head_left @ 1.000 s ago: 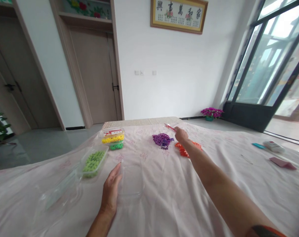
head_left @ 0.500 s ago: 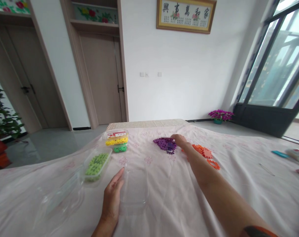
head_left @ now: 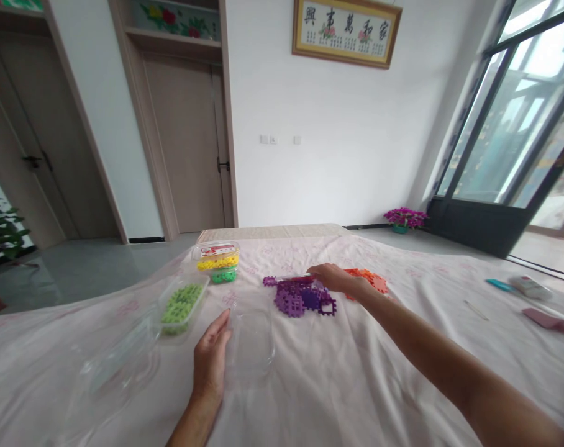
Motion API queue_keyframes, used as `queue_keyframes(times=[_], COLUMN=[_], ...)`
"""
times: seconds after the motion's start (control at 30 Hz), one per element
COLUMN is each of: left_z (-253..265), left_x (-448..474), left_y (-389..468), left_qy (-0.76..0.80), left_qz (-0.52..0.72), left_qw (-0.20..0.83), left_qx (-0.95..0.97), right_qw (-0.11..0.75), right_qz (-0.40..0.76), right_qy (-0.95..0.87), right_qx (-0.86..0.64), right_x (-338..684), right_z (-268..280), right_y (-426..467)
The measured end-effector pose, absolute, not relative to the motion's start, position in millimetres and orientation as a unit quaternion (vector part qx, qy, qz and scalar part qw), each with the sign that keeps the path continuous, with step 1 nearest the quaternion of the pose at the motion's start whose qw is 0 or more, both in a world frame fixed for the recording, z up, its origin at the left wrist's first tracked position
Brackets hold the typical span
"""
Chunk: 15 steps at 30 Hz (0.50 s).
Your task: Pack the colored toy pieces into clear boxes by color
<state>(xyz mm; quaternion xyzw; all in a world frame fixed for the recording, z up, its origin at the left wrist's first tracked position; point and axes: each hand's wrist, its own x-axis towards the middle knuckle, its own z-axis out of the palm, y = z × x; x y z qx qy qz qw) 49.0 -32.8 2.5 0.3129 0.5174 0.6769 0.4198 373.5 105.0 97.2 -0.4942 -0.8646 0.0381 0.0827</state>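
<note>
My left hand [head_left: 210,360] lies flat on the pink cloth, fingers straight, its edge touching the left side of an empty clear plastic box [head_left: 253,340]. My right hand [head_left: 332,278] reaches out to the far side of a loose pile of purple interlocking pieces [head_left: 302,299]. It seems to grip a thin clear lid with a red label [head_left: 294,279], pressed against the pile. Orange pieces [head_left: 369,280] lie just right of that hand.
A clear box of green pieces [head_left: 179,305] sits left of the empty one, with a clear lid [head_left: 117,367] nearer me. A box of yellow pieces [head_left: 217,257] is stacked on green ones. A teal object [head_left: 499,285], white packet [head_left: 527,285] and dark red card [head_left: 545,321] lie far right.
My right hand drew back toward me from the far side, dragging the purple pieces closer to the empty box and spreading them. My left hand stayed where it was.
</note>
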Motion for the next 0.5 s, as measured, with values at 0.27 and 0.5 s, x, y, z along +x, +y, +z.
queue_keyframes(times=[0.27,0.5], left_z=[0,3], left_x=[44,38], left_y=[-33,-32], left_qy=[0.568,0.591], left_qz=[0.646,0.646], left_qw=[0.379,0.334], left_qx=[0.341,0.348], right_qw=[0.148,0.063], right_qz=[-0.056,-0.048], right_qy=[-0.742,-0.71], right_qx=[-0.652,-0.699], right_x=[385,384], right_z=[97,82], right_y=[98,114])
